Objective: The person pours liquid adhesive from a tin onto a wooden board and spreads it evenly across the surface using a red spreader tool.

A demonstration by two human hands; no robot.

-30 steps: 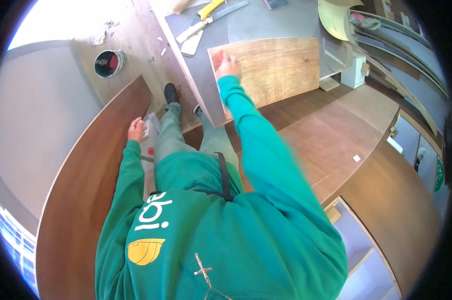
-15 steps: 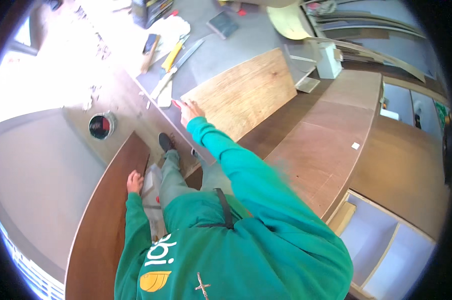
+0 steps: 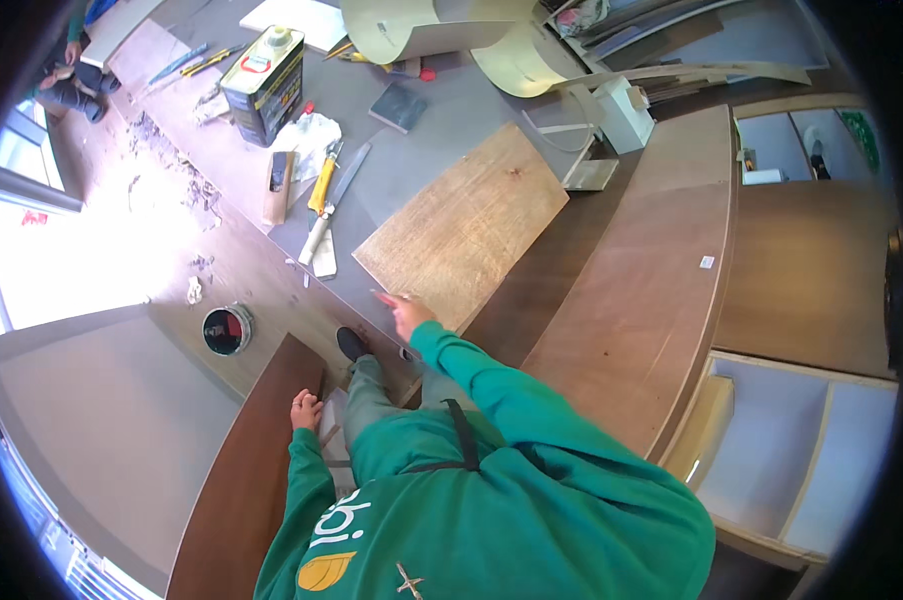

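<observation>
As R fingers [image 3: 393,301] moved to board [image 3: 461,215] edge | L fingers [image 3: 314,406] same | grips: can't tell

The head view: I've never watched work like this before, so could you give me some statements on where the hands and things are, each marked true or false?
1. The wooden board lies on the grey tabletop. True.
2. The metal can stands upright on the tabletop. True.
3. The right hand is beside the metal can. False: it is at the near end of the wooden board.
4. The left hand is by the edge of the dark brown panel. True.
5. The bucket stands on the tabletop. False: it stands on the floor.
6. The long-bladed tool lies on the wooden board. False: it lies beside it, on the tabletop.
</observation>
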